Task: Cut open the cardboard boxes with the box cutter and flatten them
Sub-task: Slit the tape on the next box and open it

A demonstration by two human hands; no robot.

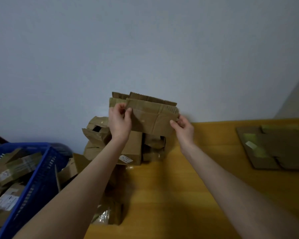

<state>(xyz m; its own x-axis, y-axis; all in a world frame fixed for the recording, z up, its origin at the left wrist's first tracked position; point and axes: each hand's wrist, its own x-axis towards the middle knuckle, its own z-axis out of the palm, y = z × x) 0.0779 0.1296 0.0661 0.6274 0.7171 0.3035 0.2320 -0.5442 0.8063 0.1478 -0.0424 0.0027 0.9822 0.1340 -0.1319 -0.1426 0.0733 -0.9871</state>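
Observation:
I hold a brown cardboard box (150,116) up in the air above the table's far edge, its flaps standing upward. My left hand (119,120) pinches its left side with thumb and fingers. My right hand (184,127) pinches its lower right corner. Below the raised box lies a pile of unflattened cardboard boxes (128,147) against the wall. A flattened box (273,149) lies at the table's right. No box cutter is visible.
The yellow wooden table (188,195) stretches toward me. A blue plastic crate (36,183) full of cardboard pieces stands at the left. More crumpled boxes (109,214) with tape lie near the table's left edge. A pale wall rises behind.

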